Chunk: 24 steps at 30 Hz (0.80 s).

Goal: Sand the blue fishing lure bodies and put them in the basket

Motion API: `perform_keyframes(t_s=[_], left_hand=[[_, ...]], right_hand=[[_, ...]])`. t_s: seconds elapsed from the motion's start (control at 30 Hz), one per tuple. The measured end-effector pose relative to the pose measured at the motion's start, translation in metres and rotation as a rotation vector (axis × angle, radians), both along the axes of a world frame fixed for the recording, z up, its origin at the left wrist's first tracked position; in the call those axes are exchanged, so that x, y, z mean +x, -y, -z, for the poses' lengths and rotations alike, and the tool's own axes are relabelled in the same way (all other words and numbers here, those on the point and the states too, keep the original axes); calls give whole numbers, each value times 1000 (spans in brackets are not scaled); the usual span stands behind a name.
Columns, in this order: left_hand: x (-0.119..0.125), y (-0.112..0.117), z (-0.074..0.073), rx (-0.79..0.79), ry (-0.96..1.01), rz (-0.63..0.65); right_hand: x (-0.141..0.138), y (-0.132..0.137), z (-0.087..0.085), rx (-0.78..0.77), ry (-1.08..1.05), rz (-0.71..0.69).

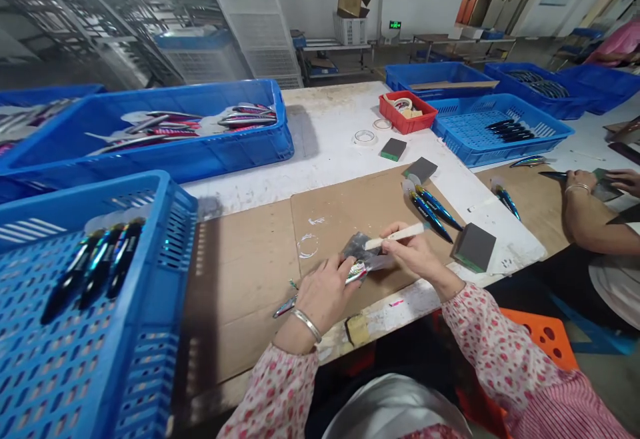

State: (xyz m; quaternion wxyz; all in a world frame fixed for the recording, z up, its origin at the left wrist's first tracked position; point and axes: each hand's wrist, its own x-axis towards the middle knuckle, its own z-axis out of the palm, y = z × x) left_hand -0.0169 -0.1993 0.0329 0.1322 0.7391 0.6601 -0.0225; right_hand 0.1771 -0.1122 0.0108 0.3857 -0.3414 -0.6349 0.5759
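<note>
My left hand [325,290] is closed on a long shiny fishing lure [290,304] and holds it down on the brown cardboard sheet [250,252]. A grey sanding sheet [357,247] lies over the lure's upper end. My right hand [417,252] is closed on a pale stick-like tool [395,236] and presses it on that sheet. Both sleeves are pink with a flower pattern, and a metal bangle sits on my left wrist.
A blue crate [165,226] at the left holds dark lures; a larger blue crate [200,152] behind holds several more. Two dark blue lures [433,209], grey sanding blocks [473,247], tape rolls [364,137] and a red tray [407,119] lie to the right. Another person's hands [580,182] work at the far right.
</note>
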Motion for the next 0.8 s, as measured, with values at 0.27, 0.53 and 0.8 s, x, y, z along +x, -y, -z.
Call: perform_keyframes(t_s=[0.27,0.53,0.8], left_hand=[[0,-5,1,-19,-25,26],[-3,-5,4,-5,3,41],[-4,-5,4,1,-1,40]], right_hand=[[-11,-4,12,99,169,-11],[-17,-11,15,57,136,95],[-22,-9,15,-57,-12,136]])
